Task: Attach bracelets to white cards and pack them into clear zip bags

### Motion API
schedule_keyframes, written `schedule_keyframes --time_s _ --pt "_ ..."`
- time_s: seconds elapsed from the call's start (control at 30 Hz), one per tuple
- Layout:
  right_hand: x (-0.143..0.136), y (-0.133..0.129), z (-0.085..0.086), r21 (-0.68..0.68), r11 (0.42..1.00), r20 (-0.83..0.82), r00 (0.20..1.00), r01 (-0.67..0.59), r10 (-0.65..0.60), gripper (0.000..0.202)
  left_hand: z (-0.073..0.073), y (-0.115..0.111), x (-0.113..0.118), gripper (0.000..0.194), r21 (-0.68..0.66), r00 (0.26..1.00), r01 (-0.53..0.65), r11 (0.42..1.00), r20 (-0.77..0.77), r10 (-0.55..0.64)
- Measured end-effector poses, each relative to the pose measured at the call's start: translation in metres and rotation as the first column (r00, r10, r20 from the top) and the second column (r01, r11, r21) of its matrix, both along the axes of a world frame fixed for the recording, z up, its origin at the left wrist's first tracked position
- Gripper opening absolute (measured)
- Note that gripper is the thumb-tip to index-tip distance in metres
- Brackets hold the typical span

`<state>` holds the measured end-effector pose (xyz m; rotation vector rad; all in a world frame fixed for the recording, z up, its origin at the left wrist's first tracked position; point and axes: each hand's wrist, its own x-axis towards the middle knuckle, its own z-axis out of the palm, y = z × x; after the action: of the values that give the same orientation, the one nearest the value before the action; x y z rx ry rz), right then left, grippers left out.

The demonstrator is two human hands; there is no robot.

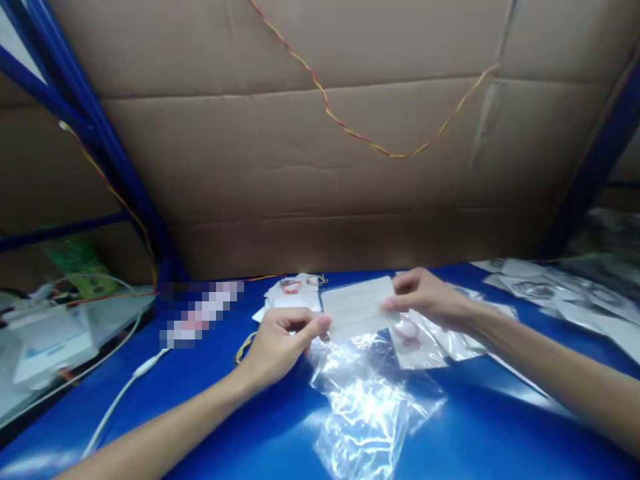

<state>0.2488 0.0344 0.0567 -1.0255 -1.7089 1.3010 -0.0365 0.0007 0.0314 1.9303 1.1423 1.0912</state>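
Observation:
Between my two hands a flat white card (357, 308) is held up over the blue table. My left hand (283, 343) pinches its left edge with thumb and fingers. The thumb and fingers of my right hand (420, 297) are closed on its right edge. Whether the card sits inside a clear sleeve, I cannot tell. Just below it lie crumpled clear plastic bags (365, 413). A clear bag with a small reddish coil (409, 333) lies under my right hand. Behind my left hand is a stack of white cards (300, 293) with a red-orange loop on top.
More bagged items (545, 287) spread along the right back of the blue table (240, 440). A white cable (115, 400) runs to a blurred-out object at left. White boxes (57, 347) stand far left. Cardboard (350, 193) and blue frame bars (120, 167) rise behind; a red-yellow twisted wire (360, 137) hangs there.

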Motion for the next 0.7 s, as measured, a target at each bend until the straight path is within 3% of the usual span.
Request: schedule_keyframes --time_s 0.1,0.2,0.33,0.4,0.47,0.53,0.57,0.63,0.7 --pt "0.020 0.015 0.005 -0.024 1.000 -0.029 0.999 0.013 -0.013 0.037 -0.001 0.005 -0.005 0.047 0.007 1.000 -0.014 1.000 0.027 0.014" --pt "0.044 0.037 0.010 0.003 0.979 -0.182 0.963 0.203 -0.199 0.041 0.002 0.006 -0.007 0.047 0.017 1.000 0.029 0.999 -0.006 -0.029" --pt "0.055 0.058 0.013 0.096 0.848 -0.363 0.812 0.521 -0.457 0.046 0.001 0.000 0.000 0.042 -0.021 0.965 0.169 0.985 -0.200 -0.170" --pt "0.042 0.059 0.011 0.232 0.796 -0.323 0.816 0.560 -0.480 0.044 -0.002 -0.003 0.004 0.040 0.060 0.934 0.166 0.984 -0.329 -0.138" --pt "0.017 0.058 0.008 0.407 0.793 -0.160 0.890 0.453 -0.426 0.039 -0.008 -0.005 0.007 0.035 0.181 0.904 0.127 0.975 -0.425 -0.039" --pt "-0.015 0.059 0.005 0.486 0.817 -0.035 0.941 0.309 -0.336 0.033 -0.013 -0.007 0.008 0.023 0.260 0.875 0.077 0.962 -0.480 0.059" --pt "-0.033 0.060 0.003 0.550 0.802 0.008 0.958 0.234 -0.285 0.029 -0.015 -0.007 0.008 0.020 0.285 0.866 0.050 0.957 -0.489 0.101" --pt "-0.066 0.064 0.001 0.683 0.718 0.056 0.970 0.136 -0.237 0.019 -0.018 -0.007 0.007 0.038 0.328 0.853 -0.009 0.945 -0.490 0.178" --pt "-0.095 0.070 -0.001 0.717 0.697 0.161 0.965 0.029 -0.206 0.014 -0.020 -0.008 0.005 0.063 0.357 0.847 -0.033 0.933 -0.486 0.216"
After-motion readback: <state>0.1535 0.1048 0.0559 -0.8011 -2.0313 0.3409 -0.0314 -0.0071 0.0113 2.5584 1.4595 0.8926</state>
